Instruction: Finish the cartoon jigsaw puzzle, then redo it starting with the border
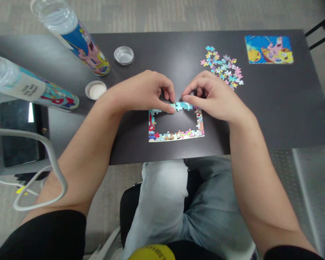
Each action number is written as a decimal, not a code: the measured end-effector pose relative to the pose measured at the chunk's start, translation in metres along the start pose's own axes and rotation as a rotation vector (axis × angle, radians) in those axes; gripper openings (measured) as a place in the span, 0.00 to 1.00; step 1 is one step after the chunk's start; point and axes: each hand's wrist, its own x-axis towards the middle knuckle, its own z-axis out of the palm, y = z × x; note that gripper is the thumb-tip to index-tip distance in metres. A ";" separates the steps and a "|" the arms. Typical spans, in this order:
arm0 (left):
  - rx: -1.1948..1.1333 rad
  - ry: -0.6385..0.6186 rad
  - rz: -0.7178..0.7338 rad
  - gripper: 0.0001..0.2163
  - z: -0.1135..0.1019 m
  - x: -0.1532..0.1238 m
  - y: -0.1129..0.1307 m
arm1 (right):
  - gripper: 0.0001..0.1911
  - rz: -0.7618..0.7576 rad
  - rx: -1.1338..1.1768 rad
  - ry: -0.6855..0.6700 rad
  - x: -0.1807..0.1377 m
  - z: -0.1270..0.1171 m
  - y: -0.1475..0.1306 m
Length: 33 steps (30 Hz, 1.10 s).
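Observation:
A jigsaw puzzle border (177,136) lies near the table's front edge, its pieces joined into a rectangle around the bare tabletop. My left hand (148,90) is at its top side, thumb and index finger closed over the pieces there. Just right of it, my right hand (212,94) has thumb and index fingertips pinched together at the upper edge of the border. Anything between those right fingertips is too small to make out. Loose jigsaw pieces (224,68) lie in a pile beyond my right hand, which partly covers them.
A picture card (269,50) lies at the far right. On the left stand two clear bottles with cartoon labels, one farther (81,43) and one nearer (29,85). Two round lids (124,56) lie close by. A dark tablet (21,131) and a white cable (52,159) are at the left.

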 end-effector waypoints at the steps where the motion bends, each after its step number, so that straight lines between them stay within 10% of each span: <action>1: -0.001 -0.002 0.001 0.17 0.000 0.000 0.001 | 0.05 0.008 -0.011 -0.014 -0.001 -0.003 0.000; 33: -0.070 0.002 -0.028 0.15 0.000 0.000 -0.008 | 0.09 -0.055 -0.037 -0.059 -0.007 0.007 -0.007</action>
